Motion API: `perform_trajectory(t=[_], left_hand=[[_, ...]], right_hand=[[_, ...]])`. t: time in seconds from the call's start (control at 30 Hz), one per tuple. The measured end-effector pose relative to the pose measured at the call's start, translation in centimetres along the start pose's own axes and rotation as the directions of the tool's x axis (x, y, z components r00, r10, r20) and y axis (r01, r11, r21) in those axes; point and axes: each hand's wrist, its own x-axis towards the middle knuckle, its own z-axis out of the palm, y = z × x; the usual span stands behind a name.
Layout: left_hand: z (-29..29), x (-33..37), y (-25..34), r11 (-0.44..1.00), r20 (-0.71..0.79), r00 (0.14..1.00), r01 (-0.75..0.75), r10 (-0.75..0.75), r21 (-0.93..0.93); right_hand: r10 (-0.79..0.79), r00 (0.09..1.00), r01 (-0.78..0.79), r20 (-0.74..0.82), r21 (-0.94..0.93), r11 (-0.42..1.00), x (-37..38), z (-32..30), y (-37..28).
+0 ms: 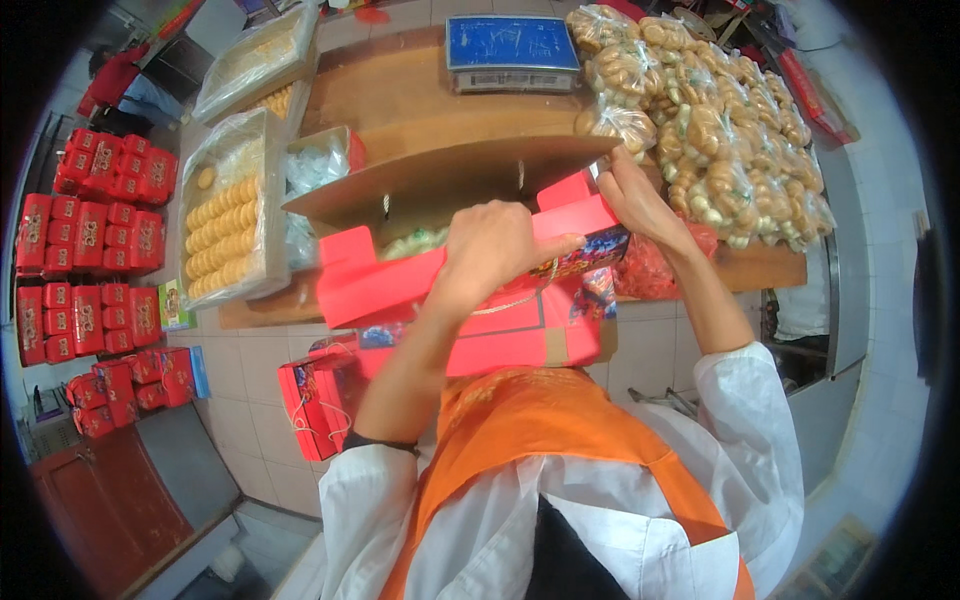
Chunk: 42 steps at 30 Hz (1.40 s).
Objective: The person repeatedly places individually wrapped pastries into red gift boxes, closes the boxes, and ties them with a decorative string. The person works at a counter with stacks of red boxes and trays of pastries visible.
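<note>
A red cardboard gift box (500,340) with cord handles stands upright at the table's near edge, right against my apron. Its far lid panel, plain brown inside (450,178), is raised, and a red flap (385,283) runs along the near side. Between them, part of a clear-bagged item (415,243) shows inside. My left hand (490,245) is closed over the red flap, thumb stretched to the right and fingertips hidden behind it. At the box's right end, my right hand (635,195) grips the corner where the flap and brown panel meet.
Bagged buns (725,130) pile up at right, beside a blue-topped scale (512,45). Pastries fill a plastic-lined tray (225,215) at left. A red bag (665,262) lies below my right forearm. Smaller red boxes (318,400) stand beyond the near edge; stacked red boxes (90,240) line the left.
</note>
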Motion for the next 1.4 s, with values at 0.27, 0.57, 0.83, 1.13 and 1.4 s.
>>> perform_trajectory(t=[0.27, 0.57, 0.83, 1.13, 1.4], left_hand=[[1.5, -1.8, -1.0, 0.952, -0.526, 0.825, -0.295, 0.209, -0.084], [-3.8, -9.9, -19.3, 0.657, -0.533, 0.609, -0.025, -0.588, -0.753], [0.2, -11.5, -20.3, 0.403, -0.010, 0.975, 0.082, -0.222, -0.911], [-3.5, -14.0, -19.2, 0.884, 0.023, 0.997, 0.081, -0.079, -0.461], [-2.1, -13.4, -20.0, 0.909, -0.141, 0.988, 0.006, -0.071, -0.416]], right_hand=[[-0.420, 0.824, 0.319, -0.379, -0.302, 0.898, -3.4, 3.2, -5.8], [-0.493, 0.851, 0.509, 0.181, -0.514, 0.691, -2.6, 6.0, -10.3], [-0.468, 0.819, 0.570, 0.332, -0.381, 0.728, -0.6, 9.9, -12.8], [-0.433, 0.782, 0.582, 0.448, -0.277, 0.765, 1.1, 10.3, -13.1], [-0.135, 0.731, 0.479, 0.669, -0.361, 0.800, 3.5, 9.7, -14.5]])
